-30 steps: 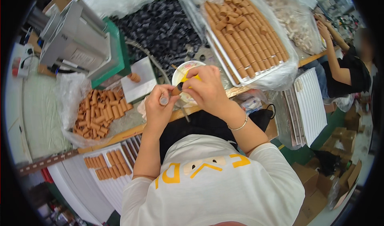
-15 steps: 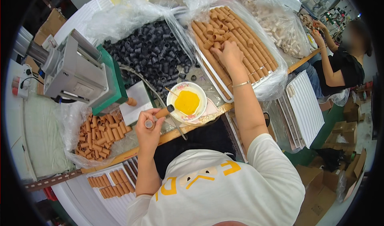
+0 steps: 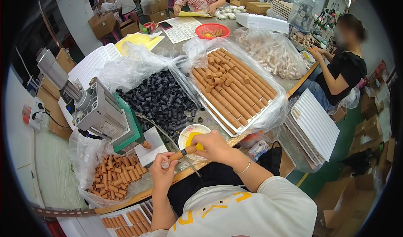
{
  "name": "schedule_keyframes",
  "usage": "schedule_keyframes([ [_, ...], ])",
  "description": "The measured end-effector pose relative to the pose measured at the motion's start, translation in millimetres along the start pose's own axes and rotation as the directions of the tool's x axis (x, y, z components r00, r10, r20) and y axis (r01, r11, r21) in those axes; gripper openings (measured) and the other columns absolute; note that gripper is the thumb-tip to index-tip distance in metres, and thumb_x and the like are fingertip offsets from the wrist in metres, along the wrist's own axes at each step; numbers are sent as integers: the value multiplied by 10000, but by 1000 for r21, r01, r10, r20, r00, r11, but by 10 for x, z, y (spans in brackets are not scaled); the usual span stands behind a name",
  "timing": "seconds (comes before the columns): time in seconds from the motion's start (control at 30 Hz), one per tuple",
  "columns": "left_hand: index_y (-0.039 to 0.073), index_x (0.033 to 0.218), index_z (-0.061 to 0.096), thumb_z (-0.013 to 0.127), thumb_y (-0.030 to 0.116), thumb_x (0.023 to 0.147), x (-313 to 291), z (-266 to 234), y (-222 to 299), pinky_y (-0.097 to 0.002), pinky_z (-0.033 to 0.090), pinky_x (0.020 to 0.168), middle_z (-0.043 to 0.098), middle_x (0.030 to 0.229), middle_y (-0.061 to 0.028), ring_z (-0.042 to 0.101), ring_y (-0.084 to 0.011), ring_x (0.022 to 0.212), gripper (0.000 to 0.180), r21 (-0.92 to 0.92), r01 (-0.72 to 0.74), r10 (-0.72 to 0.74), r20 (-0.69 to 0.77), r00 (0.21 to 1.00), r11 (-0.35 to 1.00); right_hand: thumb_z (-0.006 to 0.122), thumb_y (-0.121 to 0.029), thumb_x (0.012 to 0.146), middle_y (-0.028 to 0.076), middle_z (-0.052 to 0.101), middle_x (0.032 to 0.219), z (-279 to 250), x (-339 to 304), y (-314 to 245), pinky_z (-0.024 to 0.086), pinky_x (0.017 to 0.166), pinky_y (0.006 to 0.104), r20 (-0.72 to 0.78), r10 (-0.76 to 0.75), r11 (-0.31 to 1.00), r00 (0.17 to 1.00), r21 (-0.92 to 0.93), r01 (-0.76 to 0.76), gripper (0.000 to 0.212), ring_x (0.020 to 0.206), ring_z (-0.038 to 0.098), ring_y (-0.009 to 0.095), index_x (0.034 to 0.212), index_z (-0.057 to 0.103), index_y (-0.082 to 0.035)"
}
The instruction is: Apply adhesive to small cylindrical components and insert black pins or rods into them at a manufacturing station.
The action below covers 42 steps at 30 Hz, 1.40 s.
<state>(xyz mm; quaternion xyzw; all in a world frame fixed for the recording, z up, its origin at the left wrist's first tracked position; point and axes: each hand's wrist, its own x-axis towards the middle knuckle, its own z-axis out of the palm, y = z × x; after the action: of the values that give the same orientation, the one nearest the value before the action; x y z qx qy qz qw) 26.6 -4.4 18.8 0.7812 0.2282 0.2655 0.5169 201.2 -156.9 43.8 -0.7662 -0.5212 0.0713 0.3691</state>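
Low over the table edge, my left hand (image 3: 163, 174) is closed round a tan tube (image 3: 177, 155) with a black collar at its end. A second piece with a pale round end (image 3: 165, 165) shows among the same fingers. My right hand (image 3: 218, 147) pinches a short tan cap (image 3: 191, 149) against the black collar, in line with the tube. Just behind the hands stands a white bowl (image 3: 202, 127) with a yellow pad (image 3: 192, 138) and a thin stick in it; my right hand partly covers the bowl. Behind it, short tan caps (image 3: 241, 88) lie in rows on a plastic-lined tray, some piled loose.
A grey and green press (image 3: 105, 121) stands left, with a heap of tan tubes (image 3: 113, 176) before it. Black collars (image 3: 161, 92) lie heaped behind the bowl. Further back are a bag of pale parts (image 3: 279, 56) and a red basket (image 3: 222, 30). Two people work across the table.
My right hand has come back from the tray to the tube's collared end, bringing a tan cap. My left hand has stayed near the table edge. The view has tilted up, showing another person.
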Motion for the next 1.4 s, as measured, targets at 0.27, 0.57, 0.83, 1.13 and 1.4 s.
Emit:
schedule_keyframes([
  [0.27,76,771,403,765,-42,724,-160,-47,-87,-308,518,788,697,941,-113,641,-166,891,384,-210,95,-104,-33,994,973,671,-167,748,78,632,781,372,30,-176,415,686,447,134,-224,955,965,-169,245,151,781,620,300,891,653,-125],
  [0.57,21,810,477,796,24,710,396,-378,-407,-373,498,822,663,1083,-159,642,-254,972,334,188,-117,193,-465,864,975,755,-182,714,61,643,774,753,679,-115,421,721,431,82,-128,985,988,126,117,309,821,607,302,947,576,-85],
  [0.83,-3,994,535,723,74,807,394,-759,-675,-365,496,719,652,905,-173,648,-288,779,277,206,26,60,-396,916,978,801,-222,677,93,549,1027,1399,1181,-354,435,798,429,68,-107,990,992,-86,113,380,1019,530,304,981,632,-70],
  [1.13,92,929,420,767,7,773,-361,-797,-315,-247,496,745,630,972,-68,595,-102,852,389,-332,138,-145,1,989,933,820,-250,737,62,585,889,755,578,-525,486,634,313,204,-88,961,975,276,29,574,703,552,174,1229,585,-73],
  [1.4,58,905,575,800,43,738,-641,-307,63,-285,494,716,653,881,-51,628,-141,813,280,44,47,-38,-187,982,998,741,-201,814,175,663,738,727,94,-675,504,588,388,171,-145,897,975,438,56,204,656,651,331,844,657,-17],
])
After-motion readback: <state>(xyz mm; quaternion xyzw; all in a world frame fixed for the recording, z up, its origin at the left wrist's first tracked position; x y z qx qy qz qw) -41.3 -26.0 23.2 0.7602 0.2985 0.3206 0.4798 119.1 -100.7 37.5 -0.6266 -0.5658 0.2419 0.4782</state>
